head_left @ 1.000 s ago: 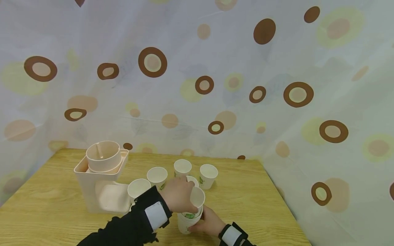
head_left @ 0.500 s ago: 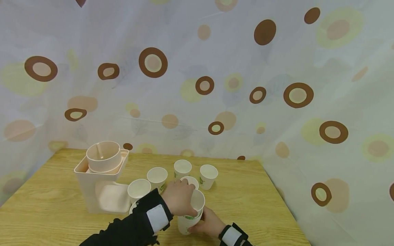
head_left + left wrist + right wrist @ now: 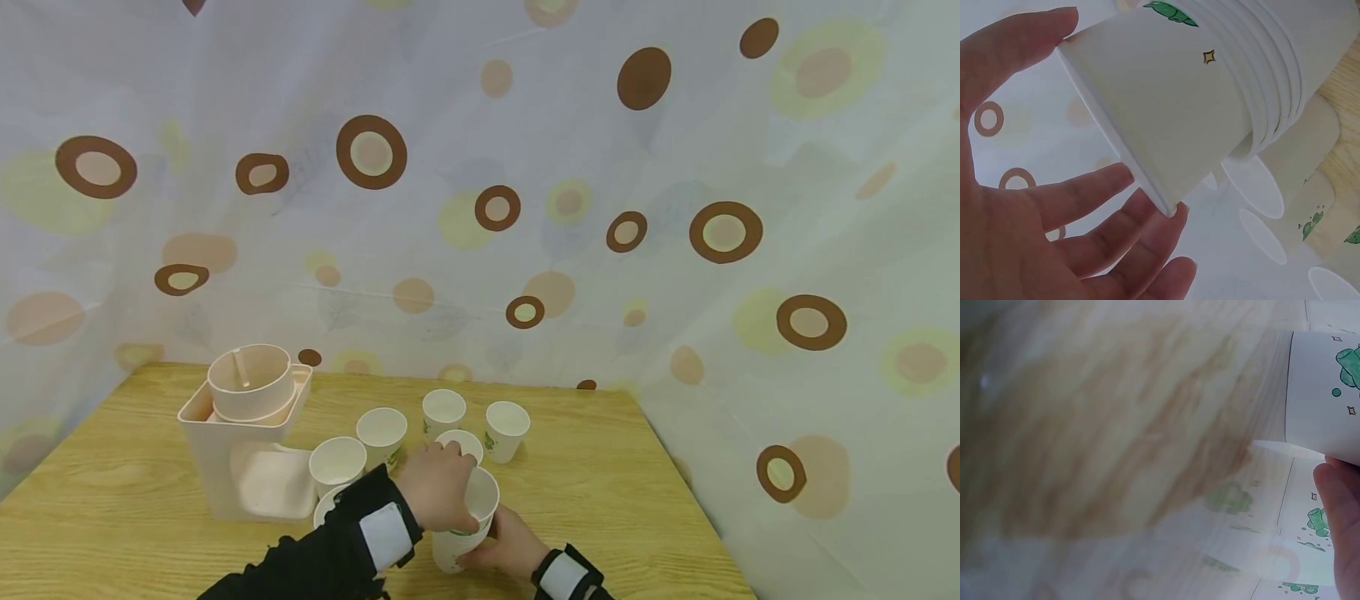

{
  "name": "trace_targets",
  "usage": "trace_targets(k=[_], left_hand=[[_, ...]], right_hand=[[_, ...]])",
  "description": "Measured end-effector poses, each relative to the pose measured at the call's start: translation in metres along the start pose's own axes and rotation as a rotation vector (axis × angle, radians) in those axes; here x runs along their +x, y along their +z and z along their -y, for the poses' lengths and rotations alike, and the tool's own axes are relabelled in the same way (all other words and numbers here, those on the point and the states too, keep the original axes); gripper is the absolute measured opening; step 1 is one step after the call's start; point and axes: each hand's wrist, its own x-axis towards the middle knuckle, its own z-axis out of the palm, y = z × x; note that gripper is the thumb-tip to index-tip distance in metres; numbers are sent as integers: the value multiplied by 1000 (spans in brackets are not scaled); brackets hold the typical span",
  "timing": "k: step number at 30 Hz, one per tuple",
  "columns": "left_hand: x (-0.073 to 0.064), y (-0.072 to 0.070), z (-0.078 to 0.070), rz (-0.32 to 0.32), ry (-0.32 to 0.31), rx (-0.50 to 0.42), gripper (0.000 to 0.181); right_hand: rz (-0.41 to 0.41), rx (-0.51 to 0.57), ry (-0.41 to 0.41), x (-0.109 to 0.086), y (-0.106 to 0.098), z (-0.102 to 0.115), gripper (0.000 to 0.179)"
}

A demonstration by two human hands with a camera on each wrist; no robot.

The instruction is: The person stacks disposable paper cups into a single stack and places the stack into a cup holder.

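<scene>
Meanwhile the left hand gripped the top cup by its rim. Below, the right hand clasped the cup stack on the wooden table.

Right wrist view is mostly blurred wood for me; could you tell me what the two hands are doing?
Observer: The right hand grips a stack of paper cups from below.
Operator: And the left, please?
Observer: The left hand grips the top cup by its rim; its fingers curl round the edge.
Operator: Anything nearby?
Observer: Loose cups stand on the table beside a beige holder.
</scene>
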Motion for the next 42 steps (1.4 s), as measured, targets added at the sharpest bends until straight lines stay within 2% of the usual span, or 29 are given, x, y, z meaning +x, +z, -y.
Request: trace_targets(k=[12,31,42], left_hand=[[0,7,2,-11,28,-10,59],[3,11,4,48,16,-54,60],[7,14,3,85,-9,-58,67]], right_hand=[[15,2,9,2,-1,-4,67],[15,-9,19,2,-1,-1,67],[-22,-72,2,1,1,-2,72]])
